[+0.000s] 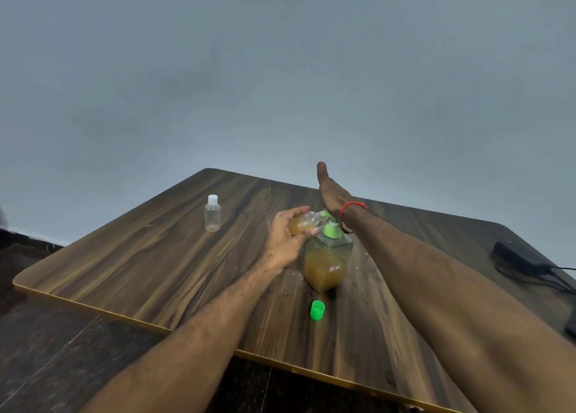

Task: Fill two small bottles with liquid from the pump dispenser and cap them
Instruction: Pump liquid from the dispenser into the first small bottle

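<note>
From the head camera we see our left hand curled round a small bottle tilted at the pump dispenser spout, while our right hand (fingers straight) presses the pump. A green cap lies just before the dispenser; a capped empty bottle stands well left.

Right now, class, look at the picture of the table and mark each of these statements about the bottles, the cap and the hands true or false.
1. The left hand holds a small bottle at the pump dispenser spout. True.
2. The right hand grips the green cap. False: the cap lies on the table; the hand presses the pump with straight fingers.
3. The empty bottle wears a white cap. True.
4. The dispenser is empty. False: amber liquid shows inside.
</note>
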